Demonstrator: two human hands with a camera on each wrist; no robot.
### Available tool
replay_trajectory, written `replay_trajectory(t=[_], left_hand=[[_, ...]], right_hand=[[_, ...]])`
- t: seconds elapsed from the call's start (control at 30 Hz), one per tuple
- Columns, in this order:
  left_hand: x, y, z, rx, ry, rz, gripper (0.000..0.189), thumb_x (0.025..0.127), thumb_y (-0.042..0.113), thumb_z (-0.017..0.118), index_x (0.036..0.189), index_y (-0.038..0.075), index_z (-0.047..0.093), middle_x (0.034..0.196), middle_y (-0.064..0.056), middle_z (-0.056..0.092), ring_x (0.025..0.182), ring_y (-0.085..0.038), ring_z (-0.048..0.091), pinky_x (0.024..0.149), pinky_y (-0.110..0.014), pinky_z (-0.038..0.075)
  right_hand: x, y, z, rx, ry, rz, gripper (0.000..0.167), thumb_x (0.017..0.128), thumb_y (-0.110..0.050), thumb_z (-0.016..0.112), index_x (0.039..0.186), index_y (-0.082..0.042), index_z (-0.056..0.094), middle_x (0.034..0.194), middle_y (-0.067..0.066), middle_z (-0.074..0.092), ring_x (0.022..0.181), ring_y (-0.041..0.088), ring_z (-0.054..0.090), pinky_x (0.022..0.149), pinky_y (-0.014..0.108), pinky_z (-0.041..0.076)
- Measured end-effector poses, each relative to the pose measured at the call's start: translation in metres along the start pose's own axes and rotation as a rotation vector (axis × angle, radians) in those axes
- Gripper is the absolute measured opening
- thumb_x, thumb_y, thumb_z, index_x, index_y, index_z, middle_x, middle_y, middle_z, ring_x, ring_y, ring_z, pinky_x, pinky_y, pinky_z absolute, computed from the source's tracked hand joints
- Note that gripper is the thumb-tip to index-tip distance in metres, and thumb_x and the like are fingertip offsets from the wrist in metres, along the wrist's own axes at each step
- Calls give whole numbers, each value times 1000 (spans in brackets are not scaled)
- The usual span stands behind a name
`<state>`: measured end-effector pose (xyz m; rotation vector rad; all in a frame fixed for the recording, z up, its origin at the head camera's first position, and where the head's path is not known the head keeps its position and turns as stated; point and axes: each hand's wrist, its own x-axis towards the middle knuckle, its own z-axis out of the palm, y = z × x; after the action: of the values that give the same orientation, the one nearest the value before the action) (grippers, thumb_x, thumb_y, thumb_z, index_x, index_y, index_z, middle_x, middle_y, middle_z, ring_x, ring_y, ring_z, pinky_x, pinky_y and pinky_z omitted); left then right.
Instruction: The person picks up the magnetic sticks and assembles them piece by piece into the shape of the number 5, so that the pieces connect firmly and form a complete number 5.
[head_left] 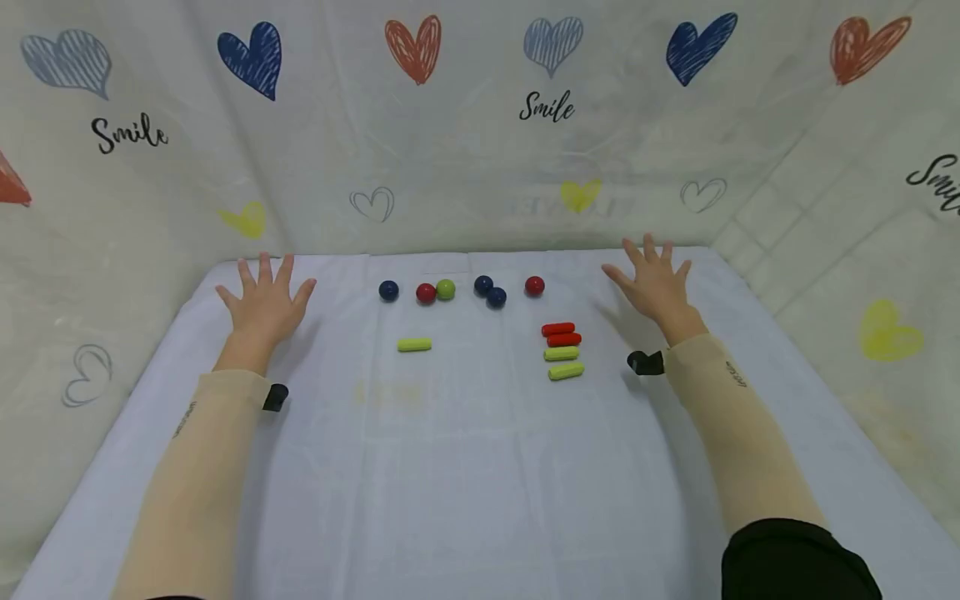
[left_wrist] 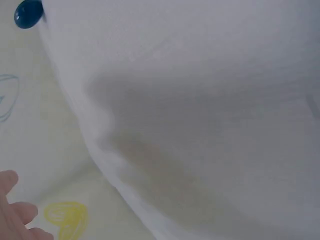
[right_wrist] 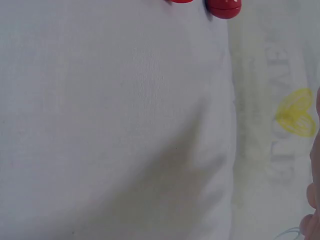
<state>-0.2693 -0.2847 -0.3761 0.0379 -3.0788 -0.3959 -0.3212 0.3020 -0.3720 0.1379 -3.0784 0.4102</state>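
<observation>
My left hand is held out at the table's far left with its fingers spread, holding nothing. At the far right, my right hand has its fingers spread too and holds nothing. Between them lies a row of small balls: a dark blue ball, a red ball beside a green ball, two dark blue balls, and another red ball. A short yellow-green stick lies nearer me. Two red sticks and two yellow-green sticks are stacked in a column near my right hand.
A white cloth covers the table. Behind it hangs a pale curtain printed with hearts and "Smile" lettering, which continues down both sides. Each wrist wears a small black camera, the left one and the right one.
</observation>
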Motion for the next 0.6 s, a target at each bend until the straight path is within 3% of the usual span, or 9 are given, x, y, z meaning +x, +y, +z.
replay_trajectory(t=[0.2,0.4,0.6], left_hand=[[-1,0,-4,-18,-14,5,81,105,65,21,164,9,15,165,-30,4,148,-58,-2,108,-80,1],[-1,0,-3,2,-1,-5,76,107,60,26,161,7,25,162,-30,23,144,-58,20,104,-77,24],[-1,2,-2,-21,43,12,66,108,51,34,157,6,35,154,-29,40,135,-54,40,97,-72,36]], right_hand=[[1,-8,-2,17,-25,-6,83,105,-64,35,163,-6,20,166,29,5,148,57,-7,107,77,-11],[5,-11,-1,36,-39,-21,77,107,-59,36,161,-5,27,165,29,12,149,55,0,108,77,-9],[5,-14,1,38,-56,-38,63,109,-46,42,155,-3,37,161,27,28,147,53,21,114,72,7]])
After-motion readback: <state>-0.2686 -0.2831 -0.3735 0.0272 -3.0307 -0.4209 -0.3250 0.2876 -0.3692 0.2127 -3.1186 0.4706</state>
